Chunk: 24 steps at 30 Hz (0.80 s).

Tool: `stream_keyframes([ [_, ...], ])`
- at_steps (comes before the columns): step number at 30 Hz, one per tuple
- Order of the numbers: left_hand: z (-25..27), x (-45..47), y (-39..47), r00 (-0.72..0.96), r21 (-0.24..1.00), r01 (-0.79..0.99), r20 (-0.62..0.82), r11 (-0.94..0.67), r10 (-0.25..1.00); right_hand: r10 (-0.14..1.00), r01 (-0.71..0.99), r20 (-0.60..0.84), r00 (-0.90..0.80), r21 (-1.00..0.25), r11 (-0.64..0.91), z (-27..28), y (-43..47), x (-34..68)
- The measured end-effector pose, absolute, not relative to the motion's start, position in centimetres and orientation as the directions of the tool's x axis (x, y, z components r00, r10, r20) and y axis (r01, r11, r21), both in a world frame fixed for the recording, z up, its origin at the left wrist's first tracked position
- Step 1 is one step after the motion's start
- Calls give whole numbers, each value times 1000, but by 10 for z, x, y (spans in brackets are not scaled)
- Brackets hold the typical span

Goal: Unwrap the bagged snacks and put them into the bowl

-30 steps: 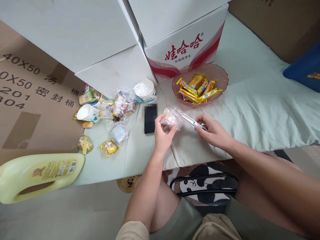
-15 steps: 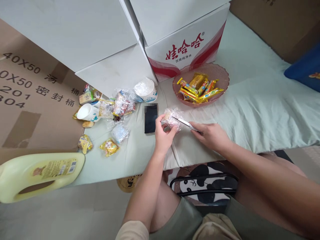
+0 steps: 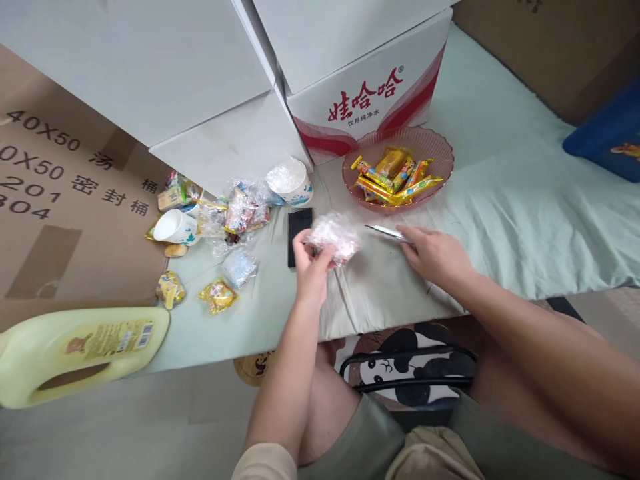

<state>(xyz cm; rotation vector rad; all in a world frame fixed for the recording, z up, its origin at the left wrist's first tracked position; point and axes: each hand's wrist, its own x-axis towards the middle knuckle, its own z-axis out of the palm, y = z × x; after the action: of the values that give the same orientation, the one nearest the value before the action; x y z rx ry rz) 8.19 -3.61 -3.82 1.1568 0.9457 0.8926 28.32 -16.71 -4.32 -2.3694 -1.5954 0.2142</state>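
Note:
My left hand [image 3: 311, 267] pinches a crinkled clear-plastic packet [image 3: 336, 237] with something pinkish inside, lifted over the cloth beside a dark phone [image 3: 299, 223]. My fingers cover part of the phone. To the right, my right hand [image 3: 437, 257] is closed round a slim knife [image 3: 387, 233], its thin tip pointing left toward the packet but apart from it. Behind both hands stands a pink ribbed bowl [image 3: 445, 167] holding several yellow-wrapped snack sticks [image 3: 400, 180].
Wrapped snacks [image 3: 241, 210] and two paper cups [image 3: 175, 227] crowd the left side. Nearer lie a yellow packet [image 3: 218, 295] and a bluish plastic packet [image 3: 240, 268]. A pale yellow jug [image 3: 125, 360] lies at the front left. White cartons [image 3: 370, 100] stand behind.
The knife tip was against the packet and is now apart from it, as my right hand moved right. My left hand shifted left with the packet, over the phone's edge.

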Motion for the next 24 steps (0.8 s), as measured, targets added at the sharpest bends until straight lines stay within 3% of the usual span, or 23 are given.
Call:
stream_keyframes([
  [7, -46, 91, -60, 661, 989, 142, -127, 43, 739, 945, 931, 144, 293, -269, -248, -53, -166, 282],
  [12, -47, 88, -58, 679, 985, 172, -114, -6, 725, 960, 921, 157, 234, -353, -166, -54, -164, 278],
  [24, -43, 86, -60, 671, 976, 201, -71, -89, 738, 965, 916, 164, 203, -381, -128, -57, -163, 276],
])
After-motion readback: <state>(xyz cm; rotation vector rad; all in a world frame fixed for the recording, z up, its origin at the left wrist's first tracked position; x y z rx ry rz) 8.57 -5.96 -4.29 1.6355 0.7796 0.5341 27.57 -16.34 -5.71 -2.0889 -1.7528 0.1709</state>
